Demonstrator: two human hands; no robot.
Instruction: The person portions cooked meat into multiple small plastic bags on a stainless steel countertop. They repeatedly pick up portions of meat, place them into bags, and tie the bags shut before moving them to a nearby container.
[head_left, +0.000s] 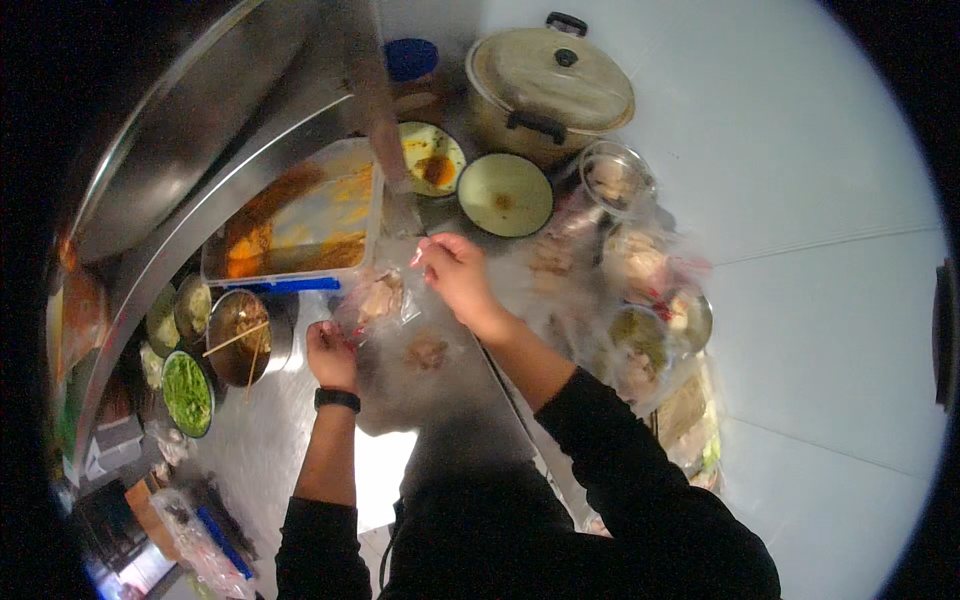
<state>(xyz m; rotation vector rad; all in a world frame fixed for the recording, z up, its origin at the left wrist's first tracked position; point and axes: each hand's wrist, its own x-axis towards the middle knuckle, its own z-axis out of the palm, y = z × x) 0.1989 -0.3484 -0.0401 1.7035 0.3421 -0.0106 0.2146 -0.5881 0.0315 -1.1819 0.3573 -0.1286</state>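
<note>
My left hand (330, 352), with a dark band on its wrist, has its fingers curled at the lower left edge of a clear plastic bag (381, 298) of pale food; it appears to grip the bag's edge. To the bag's upper right is my right hand (450, 270), its fingertips pinched together around something small and whitish that is too blurred to name. A pale brown clump of food (426, 351) lies on the surface below the bag. Steam or haze blurs the area round both hands.
A plastic tub (300, 217) with orange residue stands ahead left, beside enamel bowls (505, 195) and a lidded pot (555, 82). At left are a metal pot (240, 337) with chopsticks and a bowl of sliced greens (187, 394). Bagged food (637, 255) and bowls line the right wall.
</note>
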